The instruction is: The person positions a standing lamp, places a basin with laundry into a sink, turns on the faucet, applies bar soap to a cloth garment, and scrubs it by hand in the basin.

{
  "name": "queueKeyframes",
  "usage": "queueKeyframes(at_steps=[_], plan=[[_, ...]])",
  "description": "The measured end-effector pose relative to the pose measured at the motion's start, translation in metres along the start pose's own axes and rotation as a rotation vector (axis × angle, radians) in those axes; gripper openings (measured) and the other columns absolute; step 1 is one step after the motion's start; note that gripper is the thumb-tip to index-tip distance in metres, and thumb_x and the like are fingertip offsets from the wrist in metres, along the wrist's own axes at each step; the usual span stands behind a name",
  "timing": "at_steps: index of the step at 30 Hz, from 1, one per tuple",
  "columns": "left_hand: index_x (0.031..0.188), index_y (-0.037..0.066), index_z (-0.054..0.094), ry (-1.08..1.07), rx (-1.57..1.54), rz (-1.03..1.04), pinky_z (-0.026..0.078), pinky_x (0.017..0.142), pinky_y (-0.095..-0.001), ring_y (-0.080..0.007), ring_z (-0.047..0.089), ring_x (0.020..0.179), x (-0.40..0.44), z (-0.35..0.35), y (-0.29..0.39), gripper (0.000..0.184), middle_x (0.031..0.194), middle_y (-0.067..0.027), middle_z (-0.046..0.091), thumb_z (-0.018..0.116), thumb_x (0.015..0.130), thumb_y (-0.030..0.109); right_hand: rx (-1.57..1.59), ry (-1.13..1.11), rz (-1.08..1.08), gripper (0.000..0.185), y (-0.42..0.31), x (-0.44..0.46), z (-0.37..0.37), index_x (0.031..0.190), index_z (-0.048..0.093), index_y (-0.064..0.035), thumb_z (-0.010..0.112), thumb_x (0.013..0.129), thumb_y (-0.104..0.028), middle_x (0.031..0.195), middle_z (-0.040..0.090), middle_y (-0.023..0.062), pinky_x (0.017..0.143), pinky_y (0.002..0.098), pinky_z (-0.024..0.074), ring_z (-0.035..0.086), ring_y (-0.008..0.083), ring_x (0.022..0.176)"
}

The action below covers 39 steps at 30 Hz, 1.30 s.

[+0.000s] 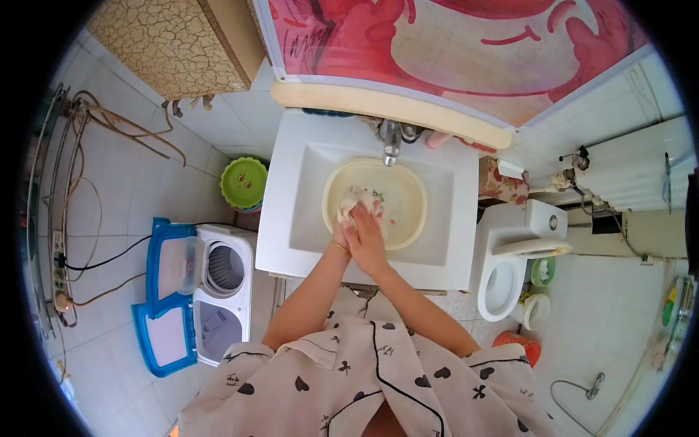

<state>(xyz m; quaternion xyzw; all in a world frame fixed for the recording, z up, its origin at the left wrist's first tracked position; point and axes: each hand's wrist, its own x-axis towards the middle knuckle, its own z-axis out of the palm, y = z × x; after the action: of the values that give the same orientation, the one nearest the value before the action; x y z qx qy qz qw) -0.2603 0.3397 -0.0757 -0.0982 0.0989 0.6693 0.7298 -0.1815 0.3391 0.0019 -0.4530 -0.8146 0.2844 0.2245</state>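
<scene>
Both of my hands are together over a cream plastic basin (417, 231) that sits in the white sink (459, 211). Between them is a bunched whitish cloth (355, 197), which looks wet. My left hand (340, 231), with a thin gold bracelet at its wrist, is closed around the cloth from the left and is partly hidden. My right hand (368, 231) presses onto the cloth from the right, its fingers bent over it. Shallow water and a small printed pattern show in the basin. The chrome faucet (392, 142) stands just behind the basin.
A small twin-tub washing machine (244, 284) with raised blue lids stands at the left. Green basins (244, 182) are stacked by the sink. To the right are a toilet (502, 288) and an orange-red bucket (520, 346). Cords hang from a rack at far left.
</scene>
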Motion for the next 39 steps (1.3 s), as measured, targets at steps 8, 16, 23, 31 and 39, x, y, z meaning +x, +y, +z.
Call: queueKeyframes(at_steps=[8,16,23,31,39], plan=[[0.131,0.013,0.042,0.172,0.171,0.064,0.037,0.102,-0.0405,-0.0246,0.047,0.119,-0.007,0.041,-0.005,0.040,0.130,-0.0081,0.049,0.033,0.096,0.029,0.246,0.111,0.050,0.034,0.060,0.035,-0.019,0.122,0.048,-0.0091,0.046,0.092,-0.025,0.131,0.047,0.0124,0.098,0.0458,0.0370,0.047,0.0298,0.120],[0.130,0.008,0.044,0.177,0.132,0.134,0.034,0.105,-0.0455,-0.0287,0.045,0.122,-0.013,0.069,0.008,0.043,0.131,-0.0103,0.047,0.035,0.092,0.026,1.595,-0.180,0.881,0.037,0.030,0.016,-0.066,0.121,0.043,-0.0098,0.057,0.088,-0.018,0.104,0.056,0.0064,0.069,0.0311,0.0490,0.056,0.0158,0.087],[0.134,0.012,0.041,0.107,0.016,0.211,0.032,0.106,-0.0454,-0.0286,0.043,0.123,-0.011,0.056,0.027,0.048,0.133,-0.0112,0.046,0.033,0.091,0.031,0.944,-0.105,0.662,0.029,0.059,0.007,-0.053,0.108,0.045,-0.0036,0.056,0.089,-0.023,0.072,0.053,0.0043,0.045,0.0271,0.0423,0.049,0.0121,0.050],[0.139,0.014,0.036,0.013,0.157,0.291,0.031,0.107,-0.0433,-0.0288,0.040,0.126,-0.010,0.053,0.023,0.052,0.138,-0.0126,0.041,0.033,0.093,0.039,0.977,-0.008,0.996,0.027,0.020,0.036,-0.079,0.089,0.050,-0.0048,0.044,0.091,-0.031,0.057,0.042,0.0011,0.039,0.0261,0.0332,0.038,0.0116,0.041],[0.134,0.013,0.040,-0.010,0.085,0.082,0.038,0.102,-0.0396,-0.0250,0.045,0.122,-0.014,0.045,0.018,0.045,0.131,-0.0065,0.048,0.030,0.096,0.036,0.140,0.152,0.026,0.031,0.020,0.027,-0.048,0.115,0.055,-0.0091,0.057,0.085,-0.018,0.089,0.059,0.0066,0.068,0.0302,0.0468,0.056,0.0165,0.075]])
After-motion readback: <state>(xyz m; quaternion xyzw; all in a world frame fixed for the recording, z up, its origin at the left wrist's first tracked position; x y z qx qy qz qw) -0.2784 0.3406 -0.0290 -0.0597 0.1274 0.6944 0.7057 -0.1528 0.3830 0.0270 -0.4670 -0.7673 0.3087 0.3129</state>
